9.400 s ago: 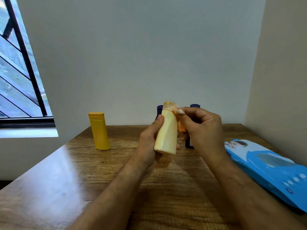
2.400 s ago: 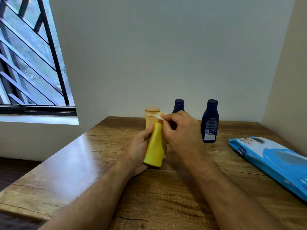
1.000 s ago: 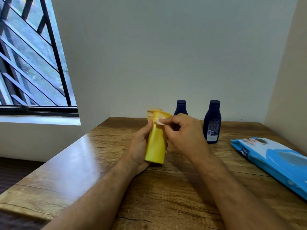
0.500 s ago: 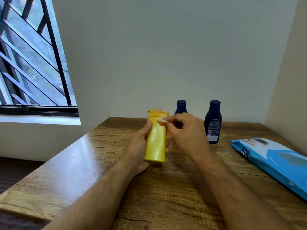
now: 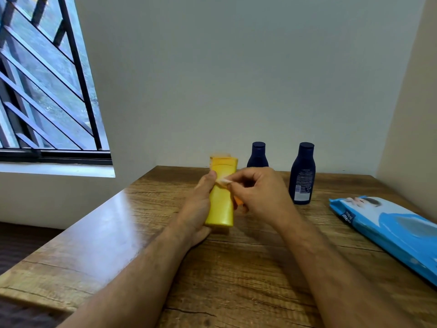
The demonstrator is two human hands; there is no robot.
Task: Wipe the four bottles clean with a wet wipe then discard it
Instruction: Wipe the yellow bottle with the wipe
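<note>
Bottles number four on the bench (image 5: 236,268), and the wipe (image 5: 223,180) sits against one of them at mid-frame. Nearest the camera, two bare forearms reach up from the lower edge of the frame over the wood-grain top. The left hand (image 5: 197,209) grips the yellow bottle (image 5: 221,200) from its left side, thumb laid up along the bottle's edge and the remaining fingers hidden behind it; the bottle is upright, tilted slightly, its base raised just above the bench. The right hand (image 5: 259,195) has its fingers curled, and thumb and forefinger pinch the small whitish wipe, pressing it against the upper front of the yellow bottle, just beside the left thumb tip. A sliver of orange shows below the right hand's fingers, too hidden to identify. At the right edge of the frame a blue pack (image 5: 390,230) lies flat on the bench, well apart from the hands. Behind the yellow bottle's cap, a pale bottle (image 5: 220,154) shows only its top. Further back, right of centre, two navy bottles stand upright near the wall: the left navy bottle (image 5: 258,153) is partly hidden behind the right hand, and the right navy bottle (image 5: 302,174) stands clear with its label facing the camera. A barred window (image 5: 45,79) fills the upper left of the frame.
</note>
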